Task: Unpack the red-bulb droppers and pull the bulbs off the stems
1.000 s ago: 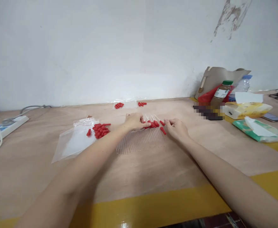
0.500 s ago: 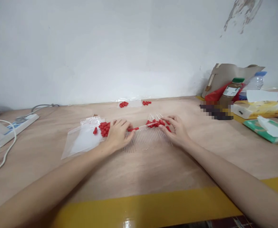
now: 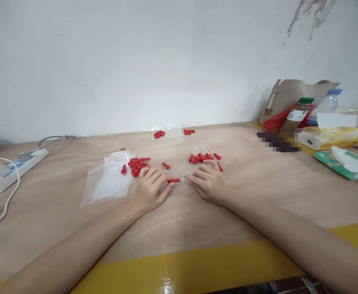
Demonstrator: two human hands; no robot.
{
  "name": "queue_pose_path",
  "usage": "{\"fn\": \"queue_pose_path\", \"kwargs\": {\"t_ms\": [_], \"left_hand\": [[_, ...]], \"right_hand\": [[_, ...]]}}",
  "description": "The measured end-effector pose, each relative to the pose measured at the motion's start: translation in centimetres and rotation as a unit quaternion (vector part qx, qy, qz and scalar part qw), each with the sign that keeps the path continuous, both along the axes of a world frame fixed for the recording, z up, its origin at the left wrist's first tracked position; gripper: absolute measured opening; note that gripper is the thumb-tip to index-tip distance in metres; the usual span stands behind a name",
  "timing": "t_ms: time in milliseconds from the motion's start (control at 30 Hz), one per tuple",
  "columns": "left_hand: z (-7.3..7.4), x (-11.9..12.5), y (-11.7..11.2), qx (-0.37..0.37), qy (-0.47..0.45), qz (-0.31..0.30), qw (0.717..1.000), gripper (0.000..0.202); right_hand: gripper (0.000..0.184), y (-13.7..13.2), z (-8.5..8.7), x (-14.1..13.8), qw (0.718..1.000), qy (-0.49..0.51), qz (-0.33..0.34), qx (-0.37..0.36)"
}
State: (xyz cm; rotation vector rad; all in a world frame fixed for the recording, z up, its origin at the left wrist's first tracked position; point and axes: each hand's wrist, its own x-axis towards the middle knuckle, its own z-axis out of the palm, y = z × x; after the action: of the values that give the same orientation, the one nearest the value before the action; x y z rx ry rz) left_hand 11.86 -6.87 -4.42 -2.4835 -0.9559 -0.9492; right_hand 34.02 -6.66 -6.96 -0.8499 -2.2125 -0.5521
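My left hand (image 3: 152,185) is closed, pinching a red rubber dropper bulb (image 3: 174,180) between thumb and fingers. My right hand (image 3: 207,181) comes close from the other side, its fingertips closed on a thin clear tube that meets the bulb's right end. Beneath both hands lies a row of clear thin tubes (image 3: 181,188), partly covered. Beyond the right hand is a cluster of red-bulbed droppers (image 3: 200,157) with pale stems pointing away. A pile of loose red bulbs (image 3: 137,166) sits past the left hand, and a single red bulb (image 3: 165,165) lies between.
Clear plastic bags (image 3: 107,183) lie at left, near a power strip (image 3: 22,167) with white cables. Small bags with red bulbs (image 3: 159,134) rest by the wall. At right are a green-capped bottle (image 3: 298,114), a tissue pack (image 3: 334,138) and a green packet (image 3: 344,165).
Both hands have moved nearer to me, the right one also leftward. The gap between them has narrowed, with the bulb and tube now low over the tube row.
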Motion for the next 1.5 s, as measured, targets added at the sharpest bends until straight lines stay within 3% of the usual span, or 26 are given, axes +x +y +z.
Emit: {"fn": "queue_pose_path", "kwargs": {"t_ms": [167, 800, 967, 1067, 1167, 1233, 1367, 1500], "left_hand": [[-0.1, 0.2, 0.2, -0.032, 0.019, -0.019, 0.999, 0.022], [0.2, -0.4, -0.2, -0.035, 0.065, -0.059, 0.996, 0.018], [-1.1, -2.0, 0.2, -0.025, 0.021, -0.044, 0.999, 0.015], [-1.6, -2.0, 0.3, -0.043, -0.037, -0.054, 0.997, 0.018], [-1.0, -2.1, 0.9, -0.042, -0.128, -0.016, 0.991, 0.025], [0.0, -3.0, 1.7, -0.036, -0.184, 0.045, 0.981, 0.027], [1.8, -6.2, 4.2, -0.079, -0.28, 0.166, 0.942, 0.029], [2.0, -8.3, 6.1, -0.145, -0.314, 0.196, 0.918, 0.037]], "right_hand": [[0.019, 0.0, -0.1, -0.2, 1.0, 0.0, 0.006, -0.011], [0.025, -1.4, 0.6, 0.7, 0.999, -0.034, 0.042, 0.004], [0.021, -0.5, 1.7, 2.9, 0.995, 0.089, -0.034, -0.032], [0.025, 0.7, 2.4, 4.6, 0.967, 0.212, -0.096, -0.107], [0.032, 1.8, 2.4, 6.3, 0.918, 0.3, -0.149, -0.213], [0.031, 2.2, 2.1, 6.7, 0.907, 0.293, -0.164, -0.253], [0.029, 1.7, 1.3, 5.4, 0.938, 0.198, -0.169, -0.23], [0.027, 0.9, 0.6, 3.6, 0.965, 0.098, -0.205, -0.128]]}}
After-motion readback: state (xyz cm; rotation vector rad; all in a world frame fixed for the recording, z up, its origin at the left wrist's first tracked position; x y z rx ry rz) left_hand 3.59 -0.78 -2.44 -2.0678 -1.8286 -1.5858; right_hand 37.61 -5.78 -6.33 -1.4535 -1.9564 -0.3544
